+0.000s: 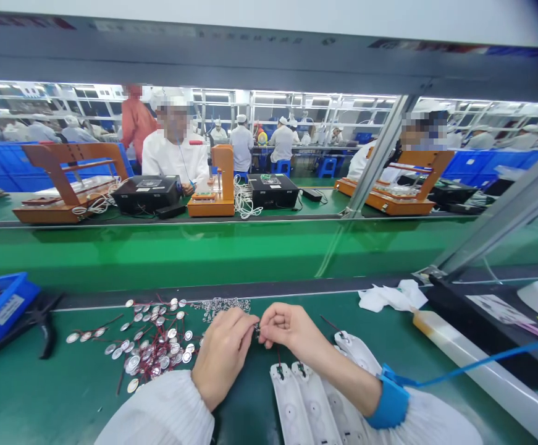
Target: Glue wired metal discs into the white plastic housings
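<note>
Close fingertip work above a green bench [60, 395]. The left hand [225, 352] and the right hand [285, 327] meet at the centre of the dial, both appearing to pinch one small dark part [257, 328] between thumb and forefinger (its exact shape is too small to make out). With that part as hub, wired metal discs [172, 333] lie in a loose heap at 9 o'clock, small shiny pieces [225, 304] at 10, and white housings [312, 405] side by side at 5, partly hidden by the right forearm. A blue strap [393, 398] rings the right wrist, its cord [472, 364] leading off towards 3.

For good handling, the left pinch should probably stay firm while the right makes only small adjustments; lowering both wrists to the bench would likely steady the grip. The cord is best kept slack and clear of the housings.
</note>
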Motion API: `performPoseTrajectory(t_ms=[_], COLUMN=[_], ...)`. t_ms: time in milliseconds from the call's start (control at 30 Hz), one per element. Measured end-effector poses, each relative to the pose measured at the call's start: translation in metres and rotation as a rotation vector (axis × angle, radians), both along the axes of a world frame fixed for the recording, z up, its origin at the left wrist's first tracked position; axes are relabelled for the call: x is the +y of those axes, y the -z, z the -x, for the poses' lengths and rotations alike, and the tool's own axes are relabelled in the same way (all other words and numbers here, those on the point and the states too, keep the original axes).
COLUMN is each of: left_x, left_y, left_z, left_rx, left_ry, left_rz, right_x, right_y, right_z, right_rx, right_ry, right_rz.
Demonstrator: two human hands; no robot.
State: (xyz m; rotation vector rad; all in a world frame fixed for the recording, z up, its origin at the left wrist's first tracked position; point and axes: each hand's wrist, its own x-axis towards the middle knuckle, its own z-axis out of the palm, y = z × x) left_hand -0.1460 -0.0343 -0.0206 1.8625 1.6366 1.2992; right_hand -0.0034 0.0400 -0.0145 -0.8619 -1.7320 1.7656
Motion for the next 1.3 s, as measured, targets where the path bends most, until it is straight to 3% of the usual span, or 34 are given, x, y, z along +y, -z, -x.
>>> performPoseTrajectory(t_ms=[167, 333, 500, 1033, 1300], left_x=[0.006, 0.009, 0.007, 0.004, 0.001], left_y=[-0.004, -0.01, -0.014, -0.013, -0.019], left_z=[0.001, 0.0, -0.001, -0.011, -0.014], left_rx=[-0.175, -0.381, -0.462, -0.516, -0.455], left_ry=[-0.009, -0.018, -0.05, -0.054, -0.084], left_rz=[0.088, 0.192, 0.25, 0.314, 0.276], right_x=[0.004, -0.005, -0.007, -0.013, -0.004], right_y=[-0.002, -0.006, -0.005, -0.013, -0.002], right_z=[0.001, 0.004, 0.003, -0.004, -0.007], right_rx=[0.013, 0.002, -0.02, -0.115, -0.143], right_ry=[0.104, 0.048, 0.084, 0.098, 0.064], right_rz=[-0.064, -0.073, -0.103, -0.322, -0.333])
